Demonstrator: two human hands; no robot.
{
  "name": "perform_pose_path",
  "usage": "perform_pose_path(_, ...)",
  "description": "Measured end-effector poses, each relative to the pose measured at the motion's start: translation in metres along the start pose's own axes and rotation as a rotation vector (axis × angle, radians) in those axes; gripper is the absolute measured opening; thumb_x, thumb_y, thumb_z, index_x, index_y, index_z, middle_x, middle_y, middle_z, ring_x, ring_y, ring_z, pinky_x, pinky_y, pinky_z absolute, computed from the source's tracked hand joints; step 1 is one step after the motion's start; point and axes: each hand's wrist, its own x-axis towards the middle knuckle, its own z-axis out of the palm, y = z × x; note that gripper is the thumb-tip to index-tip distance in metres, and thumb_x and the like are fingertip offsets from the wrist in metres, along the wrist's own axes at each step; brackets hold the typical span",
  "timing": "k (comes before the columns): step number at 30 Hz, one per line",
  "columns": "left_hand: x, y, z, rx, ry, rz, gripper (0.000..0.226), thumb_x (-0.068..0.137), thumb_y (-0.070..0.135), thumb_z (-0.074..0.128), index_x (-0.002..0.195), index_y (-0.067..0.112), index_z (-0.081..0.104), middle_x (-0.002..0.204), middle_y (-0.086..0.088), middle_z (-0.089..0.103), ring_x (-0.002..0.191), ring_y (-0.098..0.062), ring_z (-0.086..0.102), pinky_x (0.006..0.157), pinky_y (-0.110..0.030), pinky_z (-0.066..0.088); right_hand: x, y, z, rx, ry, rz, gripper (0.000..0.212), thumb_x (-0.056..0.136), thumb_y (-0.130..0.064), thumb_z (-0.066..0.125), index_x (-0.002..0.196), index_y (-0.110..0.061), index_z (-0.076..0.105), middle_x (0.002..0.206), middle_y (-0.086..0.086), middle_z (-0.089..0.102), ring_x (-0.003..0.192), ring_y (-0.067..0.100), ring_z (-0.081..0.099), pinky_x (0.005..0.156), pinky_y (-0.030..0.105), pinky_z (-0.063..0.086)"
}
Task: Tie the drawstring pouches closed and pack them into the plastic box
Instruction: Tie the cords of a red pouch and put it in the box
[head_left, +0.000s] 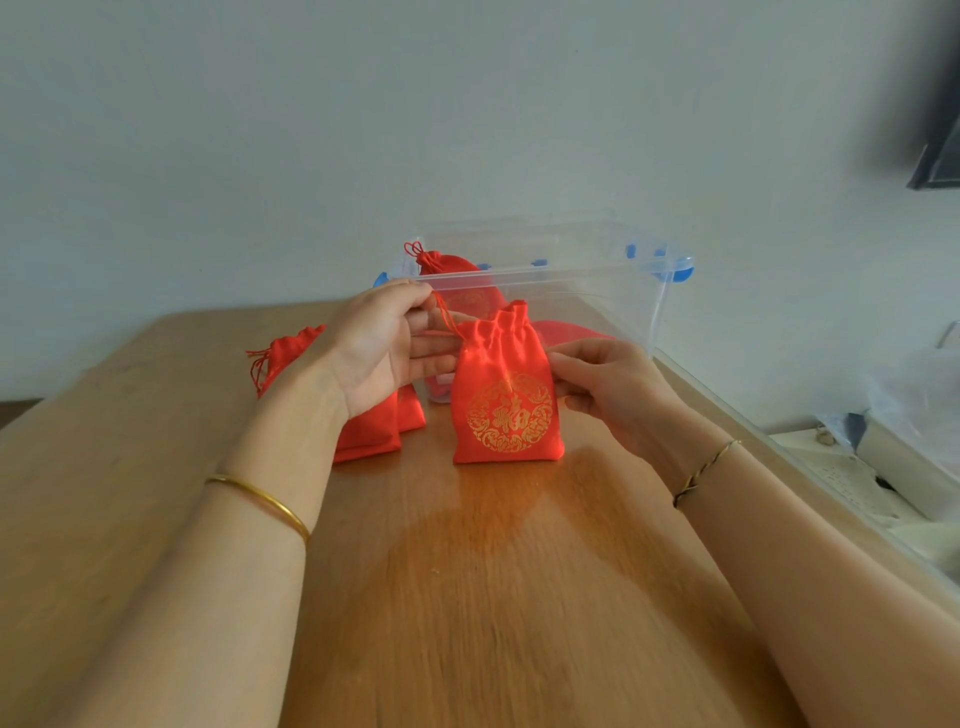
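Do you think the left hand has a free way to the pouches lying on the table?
Probably yes: the left hand is right by those pouches, nothing between, though it is pinching a drawstring and would need to let go.

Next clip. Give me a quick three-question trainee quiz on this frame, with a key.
1. True or false: the left hand pinches the drawstring of the upright pouch.
2. The plastic box holds: A) nothing B) at least one red pouch C) blue pouches.
3. Which hand grips the upright pouch's side?
Key: 1 true; 2 B; 3 the right hand.
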Motion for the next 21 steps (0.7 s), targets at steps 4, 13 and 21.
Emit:
perform_pose_path(4, -0.001, 0.001, -0.002, 0.010, 0.002, 0.009, 0.028, 0.096, 0.016, 0.033, 0.069, 0.017, 0.041, 0.068, -0.005, 0.070, 0.053, -0.015, 0.065, 0.051, -0.022, 0.050, -0.001, -0.002, -0.002, -0.017, 0.016, -0.012, 0.010, 0.085, -0.003, 0.062, 0.077, -0.008, 0.066, 0.070, 0.005, 0.062, 0.061, 0.009, 0.055, 0.052, 0.013, 0.047)
perform_pose_path(13, -0.002, 0.003, -0.007, 0.066, 0.028, 0.041, 0.026, 0.096, 0.015, 0.035, 0.072, 0.016, 0.042, 0.073, -0.007, 0.072, 0.060, -0.019, 0.068, 0.052, -0.022, 0.051, 0.002, -0.008, -0.008, -0.321, 0.247, -0.220, 0.015, 0.077, 0.001, 0.062, 0.079, -0.014, 0.063, 0.068, -0.004, 0.056, 0.064, 0.010, 0.052, 0.062, 0.027, 0.044)
perform_pose_path(21, -0.001, 0.000, -0.016, 0.295, 0.181, 0.113, 0.020, 0.094, 0.016, 0.049, 0.075, 0.015, 0.055, 0.081, -0.001, 0.066, 0.078, -0.013, 0.066, 0.056, -0.020, 0.048, 0.003, -0.008, -0.012, -0.681, 0.371, -0.299, 0.019, 0.089, -0.015, 0.050, 0.087, -0.002, 0.063, 0.086, 0.009, 0.064, 0.080, 0.024, 0.057, 0.072, 0.039, 0.046)
